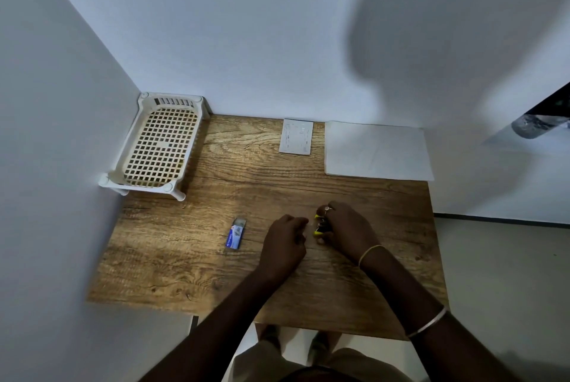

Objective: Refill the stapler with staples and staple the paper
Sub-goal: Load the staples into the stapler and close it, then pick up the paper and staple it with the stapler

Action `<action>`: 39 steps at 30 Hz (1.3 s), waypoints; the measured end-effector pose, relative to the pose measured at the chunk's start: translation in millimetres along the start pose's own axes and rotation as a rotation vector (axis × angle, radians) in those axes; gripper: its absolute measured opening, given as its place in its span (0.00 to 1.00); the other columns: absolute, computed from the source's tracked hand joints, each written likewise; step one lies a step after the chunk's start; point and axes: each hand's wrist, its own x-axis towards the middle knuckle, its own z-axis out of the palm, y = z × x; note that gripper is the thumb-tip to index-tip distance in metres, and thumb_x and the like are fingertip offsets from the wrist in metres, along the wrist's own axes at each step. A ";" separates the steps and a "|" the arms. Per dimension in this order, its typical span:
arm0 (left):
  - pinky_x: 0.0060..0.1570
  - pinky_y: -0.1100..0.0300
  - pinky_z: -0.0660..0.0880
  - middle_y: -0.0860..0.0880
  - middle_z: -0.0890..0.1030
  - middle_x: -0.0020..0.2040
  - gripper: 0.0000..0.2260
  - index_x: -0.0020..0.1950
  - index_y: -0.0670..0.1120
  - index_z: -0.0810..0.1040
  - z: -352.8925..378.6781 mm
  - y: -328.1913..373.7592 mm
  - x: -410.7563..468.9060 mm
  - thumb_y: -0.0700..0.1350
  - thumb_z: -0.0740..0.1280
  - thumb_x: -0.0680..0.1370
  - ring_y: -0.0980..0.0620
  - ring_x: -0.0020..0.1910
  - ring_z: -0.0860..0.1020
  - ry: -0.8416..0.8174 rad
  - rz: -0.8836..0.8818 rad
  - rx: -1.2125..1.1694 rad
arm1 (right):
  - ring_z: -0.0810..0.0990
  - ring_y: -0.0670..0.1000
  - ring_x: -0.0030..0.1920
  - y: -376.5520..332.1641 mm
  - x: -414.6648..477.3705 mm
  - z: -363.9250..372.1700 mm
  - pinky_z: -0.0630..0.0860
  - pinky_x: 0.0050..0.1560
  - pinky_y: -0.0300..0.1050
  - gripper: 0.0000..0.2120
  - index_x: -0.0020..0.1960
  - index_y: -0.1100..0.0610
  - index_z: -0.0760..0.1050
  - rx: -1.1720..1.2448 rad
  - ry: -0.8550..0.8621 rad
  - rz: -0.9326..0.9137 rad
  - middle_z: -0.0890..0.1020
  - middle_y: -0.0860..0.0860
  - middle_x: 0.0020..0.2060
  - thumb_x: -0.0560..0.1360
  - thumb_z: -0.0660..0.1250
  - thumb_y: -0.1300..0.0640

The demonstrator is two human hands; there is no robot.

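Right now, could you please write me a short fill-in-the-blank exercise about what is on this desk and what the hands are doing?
1. The yellow stapler is held in the ____ hand.
2. The blue staple box lies on the desk to the ____ of the left hand.
3. The white basket stands in the desk's far ____ corner.
4. The large sheet of paper lies by the ____ wall.

Missing words: right; left; left; back

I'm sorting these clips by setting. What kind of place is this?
Probably a small desk nook at home or in an office: a wooden table pushed into a bare white wall corner, a white plastic tray rack, and paper sheets.
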 end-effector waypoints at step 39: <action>0.64 0.58 0.73 0.43 0.79 0.66 0.19 0.69 0.41 0.77 -52.0 -10.4 77.7 0.36 0.67 0.77 0.47 0.63 0.78 0.110 0.080 0.007 | 0.79 0.57 0.64 -12.1 88.6 -25.4 0.72 0.66 0.48 0.20 0.68 0.58 0.77 0.218 0.152 0.154 0.81 0.57 0.63 0.77 0.71 0.57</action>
